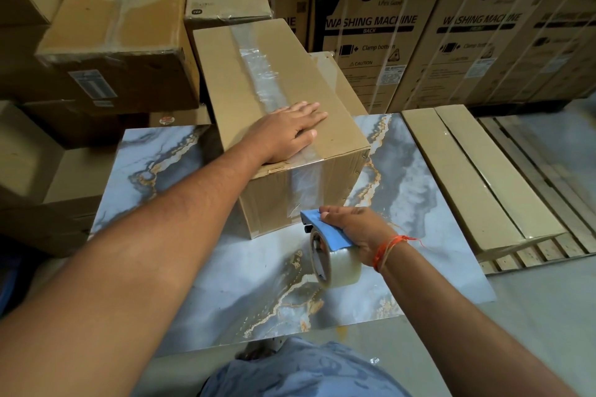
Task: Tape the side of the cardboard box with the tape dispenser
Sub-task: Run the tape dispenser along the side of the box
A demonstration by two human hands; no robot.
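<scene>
A closed brown cardboard box (pixel 258 193) stands on a marble-patterned table (pixel 180 190). A strip of clear tape runs along its top and down the near side. My left hand (pixel 287 132) lies flat on the box's top near the front edge, fingers spread over the tape. My right hand (pixel 358 229) grips a blue tape dispenser (pixel 325 235) with a clear tape roll (pixel 335 264). The dispenser's head sits at the lower part of the box's near side, where the tape strip ends.
Stacked cardboard boxes (pixel 119 42) crowd the left and back. Large washing machine cartons (pixel 451 35) line the back right wall. Flat long boxes (pixel 477 177) lie on a wooden pallet (pixel 548 190) to the right of the table. Grey floor shows at the lower right.
</scene>
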